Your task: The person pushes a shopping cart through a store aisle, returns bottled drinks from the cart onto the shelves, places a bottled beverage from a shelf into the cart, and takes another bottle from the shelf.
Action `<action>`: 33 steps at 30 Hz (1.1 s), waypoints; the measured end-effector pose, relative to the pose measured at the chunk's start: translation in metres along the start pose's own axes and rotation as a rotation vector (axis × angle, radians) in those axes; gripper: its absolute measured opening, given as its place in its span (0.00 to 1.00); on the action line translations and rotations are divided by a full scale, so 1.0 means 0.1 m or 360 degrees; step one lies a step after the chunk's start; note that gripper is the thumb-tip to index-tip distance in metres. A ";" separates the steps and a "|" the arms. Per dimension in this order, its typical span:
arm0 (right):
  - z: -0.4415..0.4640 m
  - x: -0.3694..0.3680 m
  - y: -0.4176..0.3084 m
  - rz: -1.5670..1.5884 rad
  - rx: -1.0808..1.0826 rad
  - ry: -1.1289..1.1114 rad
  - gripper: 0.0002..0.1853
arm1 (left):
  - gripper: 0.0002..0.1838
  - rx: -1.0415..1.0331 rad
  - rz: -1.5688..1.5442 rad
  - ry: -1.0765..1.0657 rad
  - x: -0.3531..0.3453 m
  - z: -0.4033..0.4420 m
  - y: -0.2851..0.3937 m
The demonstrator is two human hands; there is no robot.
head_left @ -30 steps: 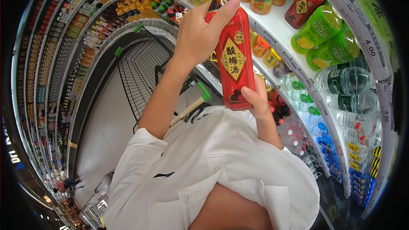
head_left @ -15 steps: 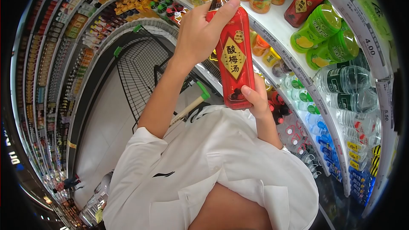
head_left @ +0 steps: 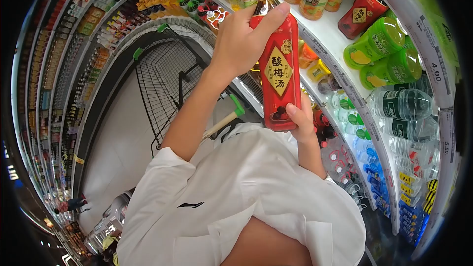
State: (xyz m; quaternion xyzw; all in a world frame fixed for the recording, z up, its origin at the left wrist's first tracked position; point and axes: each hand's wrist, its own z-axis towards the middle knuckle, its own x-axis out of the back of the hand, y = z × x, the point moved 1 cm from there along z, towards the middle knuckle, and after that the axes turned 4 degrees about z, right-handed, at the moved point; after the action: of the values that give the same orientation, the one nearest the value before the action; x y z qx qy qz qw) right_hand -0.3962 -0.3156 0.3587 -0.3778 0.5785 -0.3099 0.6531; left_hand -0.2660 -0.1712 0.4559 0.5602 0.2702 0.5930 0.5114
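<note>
An upright red bottle [head_left: 282, 76] with a yellow cap and a diamond-shaped cream label stands between my two hands, its label facing me. My left hand [head_left: 241, 39] is wrapped round its upper part, thumb across the front just below the neck. At the bottle's lower right corner, my right hand [head_left: 302, 119] holds the base, with the thumb on the front and the other fingers hidden behind. Just right of the bottle, a similar red bottle [head_left: 362, 13] rests on the shelf [head_left: 331, 32] among yellow-green and green drink bottles.
A black wire shopping cart [head_left: 162, 81] with a green-ended handle [head_left: 220, 124] is at the left, beside my left forearm. Clear water bottles [head_left: 406, 103] fill the right shelves. Curved shelves of drinks run along the far left, and a distant person [head_left: 72, 204] shows low at the left.
The bottle and both hands appear slightly further right and lower in view. The shelves on the right have also shifted right and down. The grip of both hands looks the same.
</note>
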 end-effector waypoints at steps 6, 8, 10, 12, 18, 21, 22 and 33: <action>0.04 -0.06 0.00 -0.0019 -0.0138 -0.0079 0.32 | 0.26 0.0093 0.0066 -0.0039 0.11 -0.02 -0.13; 0.08 -0.09 0.01 -0.0029 -0.0153 -0.0100 0.31 | 0.27 0.0114 0.0074 -0.0019 0.16 -0.03 -0.20; 0.11 -0.08 0.03 -0.0028 -0.0210 -0.0138 0.31 | 0.28 0.0205 0.0122 -0.0014 0.20 -0.04 -0.27; 0.16 -0.09 0.08 -0.0027 -0.0267 -0.0183 0.30 | 0.31 0.0198 0.0038 0.0077 0.24 -0.05 -0.36; 0.38 -0.32 0.32 -0.0306 -0.0398 -0.0050 0.25 | 0.30 0.0352 -0.0220 0.0355 0.30 -0.34 -0.77; 0.51 -0.40 0.51 -0.0459 -0.0735 -0.0081 0.26 | 0.31 0.0496 -0.0208 0.0458 0.25 -0.80 -1.16; 0.57 -0.44 0.57 -0.0626 -0.0859 -0.0109 0.28 | 0.31 0.0651 -0.0239 0.0466 0.24 -0.97 -1.32; 1.11 -1.18 1.82 -0.2069 -0.0482 -0.0810 0.31 | 0.23 0.1685 -0.0985 0.0771 0.82 -1.99 -2.68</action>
State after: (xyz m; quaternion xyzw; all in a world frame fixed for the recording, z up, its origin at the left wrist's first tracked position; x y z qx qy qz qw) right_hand -0.3083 -0.1062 0.2698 -0.7933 0.1025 -0.4550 0.3913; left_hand -0.3592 0.0423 0.2031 0.4830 0.7815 0.3148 0.2383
